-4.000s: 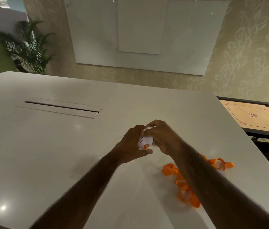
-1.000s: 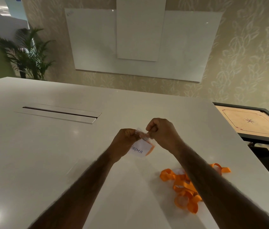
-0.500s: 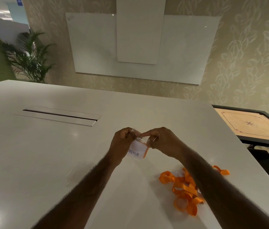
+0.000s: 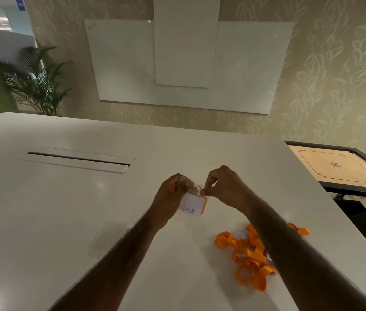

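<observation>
I hold a small clear plastic badge sleeve (image 4: 192, 205) above the white table (image 4: 65, 209). Inside it sits a white card with handwritten letters and an orange edge. My left hand (image 4: 170, 198) grips the sleeve's top left part, fingers curled round it. My right hand (image 4: 221, 187) pinches the top right corner of the sleeve between thumb and finger. A tangled orange lanyard (image 4: 248, 257) lies on the table to the right, partly hidden under my right forearm.
A long cable slot (image 4: 76, 161) is set into the table at the left. A carrom board (image 4: 343, 168) stands off the table's right edge. A whiteboard (image 4: 186, 66) hangs on the far wall, and a potted palm (image 4: 36, 84) stands at the far left.
Four seconds ago both hands were clasped tightly round the badge. Now they have spread apart, the card hangs in view, and my right hand pinches the sleeve's top corner.
</observation>
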Tool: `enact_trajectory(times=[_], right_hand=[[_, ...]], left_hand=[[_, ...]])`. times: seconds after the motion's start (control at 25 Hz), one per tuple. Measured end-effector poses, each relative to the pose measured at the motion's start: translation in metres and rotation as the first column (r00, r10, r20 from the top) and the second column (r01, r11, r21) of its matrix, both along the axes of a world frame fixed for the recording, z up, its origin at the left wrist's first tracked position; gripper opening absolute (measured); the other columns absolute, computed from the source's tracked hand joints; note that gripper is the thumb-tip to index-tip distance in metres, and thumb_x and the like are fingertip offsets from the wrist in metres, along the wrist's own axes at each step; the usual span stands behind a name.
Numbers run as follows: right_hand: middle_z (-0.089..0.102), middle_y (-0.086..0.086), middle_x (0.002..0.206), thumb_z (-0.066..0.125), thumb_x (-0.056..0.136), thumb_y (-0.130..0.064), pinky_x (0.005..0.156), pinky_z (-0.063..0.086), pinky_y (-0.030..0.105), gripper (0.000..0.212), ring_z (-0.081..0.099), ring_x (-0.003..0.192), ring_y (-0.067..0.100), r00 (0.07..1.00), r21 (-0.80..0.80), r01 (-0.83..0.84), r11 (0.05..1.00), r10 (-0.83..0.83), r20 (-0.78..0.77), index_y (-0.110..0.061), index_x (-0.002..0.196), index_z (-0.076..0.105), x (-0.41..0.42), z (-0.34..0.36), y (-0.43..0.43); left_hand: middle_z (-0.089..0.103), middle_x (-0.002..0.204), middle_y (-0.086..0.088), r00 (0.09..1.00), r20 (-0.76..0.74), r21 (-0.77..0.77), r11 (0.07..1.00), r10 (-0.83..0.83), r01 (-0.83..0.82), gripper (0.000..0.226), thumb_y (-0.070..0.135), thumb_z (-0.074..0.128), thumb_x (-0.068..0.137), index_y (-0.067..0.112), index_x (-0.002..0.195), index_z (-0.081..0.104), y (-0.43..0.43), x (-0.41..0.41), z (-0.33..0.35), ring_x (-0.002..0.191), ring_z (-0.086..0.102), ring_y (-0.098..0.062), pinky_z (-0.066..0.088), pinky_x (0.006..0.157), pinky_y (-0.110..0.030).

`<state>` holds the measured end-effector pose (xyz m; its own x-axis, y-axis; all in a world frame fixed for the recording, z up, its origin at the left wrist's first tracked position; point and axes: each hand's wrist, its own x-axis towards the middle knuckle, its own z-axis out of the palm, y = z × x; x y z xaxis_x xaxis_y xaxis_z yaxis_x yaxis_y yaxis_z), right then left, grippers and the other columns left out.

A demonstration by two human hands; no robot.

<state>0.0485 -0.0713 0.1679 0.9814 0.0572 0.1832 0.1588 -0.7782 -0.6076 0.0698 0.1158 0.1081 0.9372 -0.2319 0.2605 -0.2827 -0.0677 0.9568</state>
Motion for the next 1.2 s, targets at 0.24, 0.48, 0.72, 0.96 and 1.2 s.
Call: enact_trajectory(times=[0.24, 0.48, 0.72, 0.96, 1.2], right_hand=[[0.066, -0.006, 0.063, 0.08, 0.081, -0.024, 0.046, 0.046, 0.023, 0.017, 0.058, 0.053, 0.005, 0.994, 0.045, -0.092, 0.995, 0.095, -0.058, -0.015, 0.071, 0.07, -0.002, -0.001, -0.002], [0.062, -0.012, 0.071, 0.066, 0.085, -0.008, 0.048, 0.048, 0.021, 0.022, 0.061, 0.059, -0.001, 0.987, -0.097, -0.159, 0.982, 0.157, -0.032, -0.024, 0.07, 0.07, -0.004, 0.002, 0.003], [0.073, 0.015, 0.08, 0.08, 0.079, -0.018, 0.056, 0.048, 0.035, 0.02, 0.064, 0.064, 0.019, 0.979, 0.313, -0.017, 0.95, 0.08, -0.189, -0.013, 0.093, 0.067, -0.006, -0.002, -0.004], [0.074, -0.001, 0.076, 0.07, 0.085, -0.006, 0.057, 0.049, 0.024, 0.005, 0.064, 0.068, 0.009, 0.989, 0.493, 0.024, 0.87, 0.052, -0.14, -0.007, 0.082, 0.073, -0.011, -0.008, -0.005], [0.071, 0.001, 0.071, 0.059, 0.083, 0.002, 0.05, 0.041, 0.016, 0.019, 0.056, 0.058, 0.006, 0.999, 0.408, 0.006, 0.913, 0.017, -0.052, -0.011, 0.075, 0.07, -0.016, -0.014, 0.01]], left_hand=[[0.075, 0.086, 0.005, 0.999, -0.021, 0.028, 0.999, -0.03, 0.031, 0.004, 0.022, 0.072, 0.086, 0.024, 0.082, 0.072, 0.004, -0.003, 0.007, 0.072, 0.069, -0.013, 0.052, 0.058, -0.024], [0.075, 0.088, -0.003, 0.995, -0.086, 0.023, 0.998, -0.058, 0.061, 0.007, 0.028, 0.067, 0.079, 0.022, 0.081, 0.071, -0.001, -0.006, 0.008, 0.074, 0.069, -0.021, 0.048, 0.063, -0.03], [0.076, 0.089, -0.002, 0.999, -0.047, -0.119, 0.993, -0.028, 0.023, 0.018, 0.016, 0.068, 0.083, 0.016, 0.1, 0.062, 0.002, -0.004, 0.013, 0.078, 0.067, -0.019, 0.051, 0.073, -0.034], [0.078, 0.092, -0.003, 0.995, -0.06, -0.069, 0.994, -0.086, 0.082, 0.019, 0.012, 0.069, 0.092, 0.02, 0.109, 0.071, 0.009, 0.0, 0.015, 0.086, 0.071, -0.013, 0.054, 0.081, -0.025], [0.077, 0.079, 0.005, 0.997, 0.017, 0.248, 0.966, -0.078, 0.071, 0.014, 0.014, 0.074, 0.086, 0.023, 0.078, 0.08, 0.004, 0.001, 0.021, 0.075, 0.069, -0.004, 0.053, 0.076, -0.022]])
